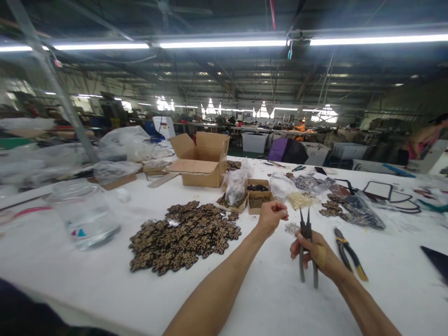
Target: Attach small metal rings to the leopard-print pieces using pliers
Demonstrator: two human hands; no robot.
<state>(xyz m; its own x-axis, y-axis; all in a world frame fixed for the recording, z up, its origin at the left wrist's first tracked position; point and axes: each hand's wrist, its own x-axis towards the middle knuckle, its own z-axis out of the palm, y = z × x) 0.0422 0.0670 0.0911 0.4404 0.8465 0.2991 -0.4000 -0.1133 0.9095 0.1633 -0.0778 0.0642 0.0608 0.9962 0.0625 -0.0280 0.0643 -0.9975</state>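
My right hand [317,249] is wrapped round the dark grey handles of long-nose pliers [305,229], whose slim jaws point up and stand slightly apart. My left hand [270,218] is closed in a pinch just left of the plier tips; whatever its fingertips hold, if anything, is too small to make out. Between the hands, a small heap of silvery bits [291,228] lies on the white table [266,298]. Left of my left forearm spreads a pile of leopard-print, flower-shaped pieces [185,235] with dark edges. Small open boxes of tiny parts [259,202] stand behind my left hand.
Yellow-and-black pliers [351,254] lie right of my right hand. An open cardboard box [201,161] stands behind the pile, and a clear jug with liquid [86,214] at left. Plastic bags of parts [364,210] and dark frames lie at right. Another person [423,140] is at far right.
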